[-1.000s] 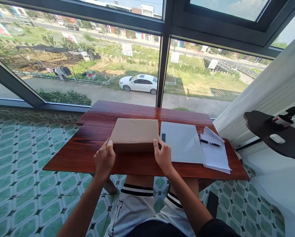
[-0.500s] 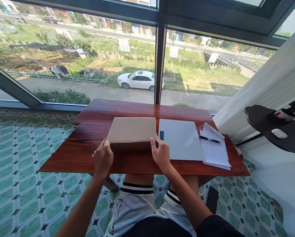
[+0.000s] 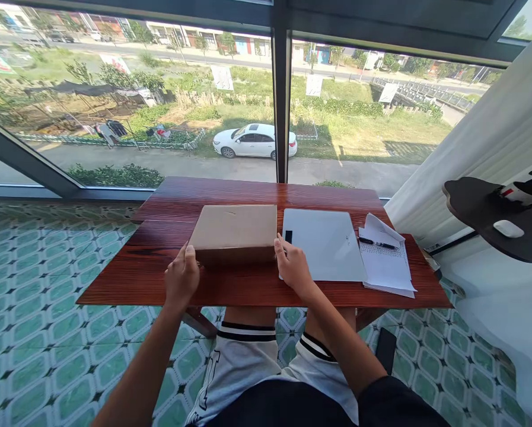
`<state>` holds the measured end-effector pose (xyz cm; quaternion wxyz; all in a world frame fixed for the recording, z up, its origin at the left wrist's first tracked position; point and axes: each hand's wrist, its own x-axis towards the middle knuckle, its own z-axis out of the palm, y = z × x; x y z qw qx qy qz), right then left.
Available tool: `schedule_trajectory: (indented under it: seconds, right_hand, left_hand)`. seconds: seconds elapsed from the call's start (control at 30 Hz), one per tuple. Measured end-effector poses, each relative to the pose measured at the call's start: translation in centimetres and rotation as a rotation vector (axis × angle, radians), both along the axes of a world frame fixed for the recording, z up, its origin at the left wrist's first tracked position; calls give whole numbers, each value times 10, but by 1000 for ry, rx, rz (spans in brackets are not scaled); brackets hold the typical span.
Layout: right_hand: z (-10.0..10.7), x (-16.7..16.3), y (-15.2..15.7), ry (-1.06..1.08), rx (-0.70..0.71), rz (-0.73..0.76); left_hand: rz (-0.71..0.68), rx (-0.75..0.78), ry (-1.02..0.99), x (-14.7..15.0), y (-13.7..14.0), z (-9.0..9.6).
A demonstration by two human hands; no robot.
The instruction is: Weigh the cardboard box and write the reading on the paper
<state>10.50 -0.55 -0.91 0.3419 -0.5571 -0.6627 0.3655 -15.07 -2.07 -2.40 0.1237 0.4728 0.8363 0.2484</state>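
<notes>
A closed brown cardboard box lies on the dark red wooden table, its front face toward me. My left hand is closed around the box's left front corner, thumb up along the edge and fingers partly hidden behind the side. At the opposite front corner, my right hand grips the right side, its thumb near the edge. Just right of the box, close to my right hand, lies a flat pale-grey panel that looks like a closed laptop, with a small black rectangle at its left edge.
Written-on paper sheets with a black pen on top lie at the table's right end. A dark shelf holding a white mouse juts in at right. Windows stand behind the table; a dark flat object is on the tiled floor.
The view has shifted slightly. My right thumb has moved off the box's front face toward its right edge. My left hand keeps its hold, and the box stays in nearly the same place.
</notes>
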Motion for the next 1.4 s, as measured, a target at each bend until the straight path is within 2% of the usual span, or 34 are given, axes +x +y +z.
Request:
schedule_trajectory:
  seconds: [0.07, 0.2, 0.33, 0.43, 0.57, 0.67, 0.73, 0.8, 0.9, 1.07, 1.2, 1.4]
  right_hand:
    - [7, 13, 0, -20, 16, -7]
    - [18, 51, 1, 0, 74, -75]
    - [19, 105, 5, -64, 210, -183]
    - [13, 152, 11, -143, 315, -281]
    - [3, 216, 14, -275, 432, -404]
    - [-10, 257, 10, -408, 495, -447]
    - [-22, 278, 4, -482, 510, -440]
    - [-34, 292, -3, -550, 524, -436]
    - [-51, 302, -12, -638, 544, -440]
    - [-63, 307, -23, -745, 546, -428]
    - [-59, 312, -29, -833, 519, -401]
    - [-56, 317, -22, -966, 470, -319]
  left_hand:
    - [-11, 118, 3, 0, -3, 0]
    - [-121, 618, 251, 6, -8, 6]
    - [-375, 960, 492, 35, -4, 21]
    - [-607, 1134, 513, 79, 2, 33]
    - [-926, 1190, 430, 156, -1, 45]
    - [-1287, 1132, 398, 211, -10, 46]
    - [-1553, 1135, 468, 244, -17, 44]
    - [-1758, 1122, 513, 274, -21, 38]
    - [-1927, 1083, 482, 313, -22, 23]
    - [-2059, 1058, 516, 356, -20, -16]
    - [-1992, 1042, 539, 368, -22, -46]
    - [-1921, 999, 519, 370, -24, -62]
